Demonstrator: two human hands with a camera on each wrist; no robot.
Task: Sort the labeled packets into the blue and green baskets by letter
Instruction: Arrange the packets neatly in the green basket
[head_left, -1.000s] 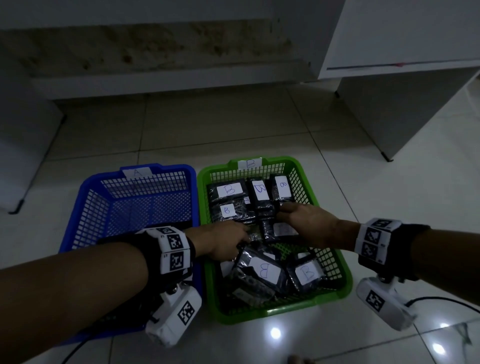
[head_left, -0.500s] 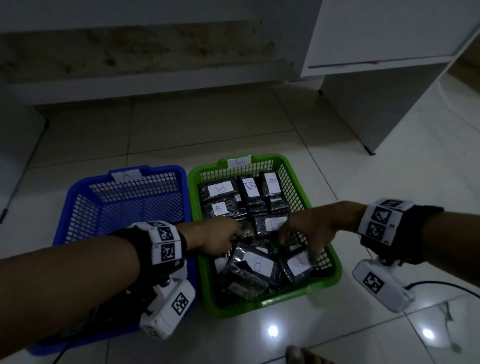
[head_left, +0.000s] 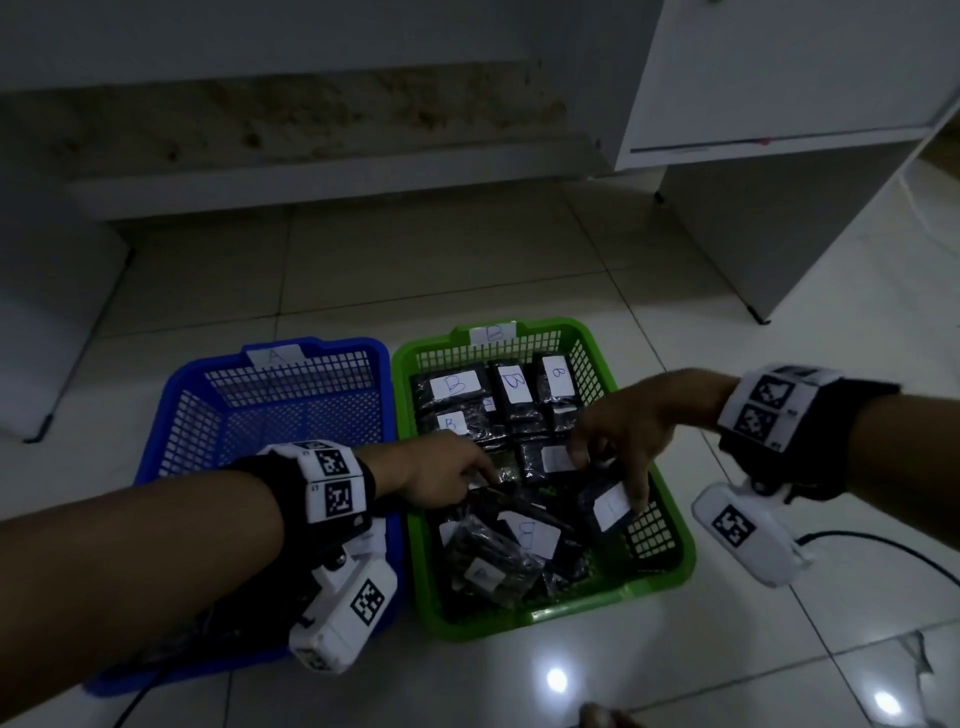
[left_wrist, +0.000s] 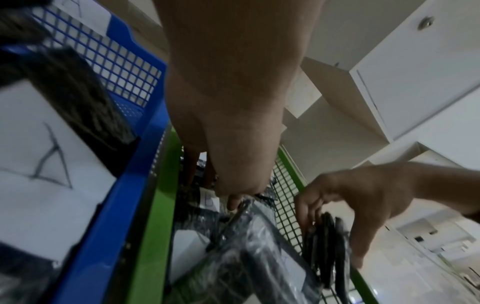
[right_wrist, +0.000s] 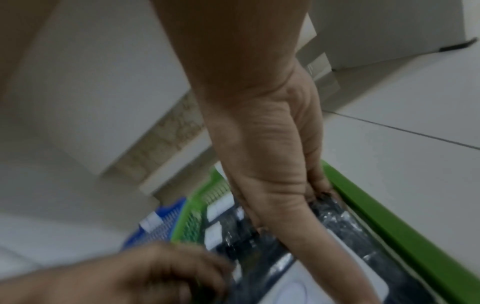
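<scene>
The blue basket (head_left: 291, 415), tagged A, stands left of the green basket (head_left: 571, 610), tagged B. Several dark packets with white B labels (head_left: 457, 387) fill the green one. My right hand (head_left: 608, 480) grips a labelled packet (head_left: 613, 512) by the green basket's right wall; the left wrist view shows this packet (left_wrist: 327, 246) standing on edge between thumb and fingers. My left hand (head_left: 467, 480) reaches over the basket's left side and pinches the raised edge of a packet (left_wrist: 249, 222). A packet labelled A (left_wrist: 39, 164) lies in the blue basket.
Both baskets sit on pale floor tiles (head_left: 779, 649). A white cabinet (head_left: 779, 182) stands at the back right, and a low white ledge (head_left: 311, 187) runs along the back. A black cable (head_left: 883, 545) trails across the floor at the right.
My right hand has come back from the middle packets to the basket's right side and taken hold of a labelled packet there. My left hand has stayed in place.
</scene>
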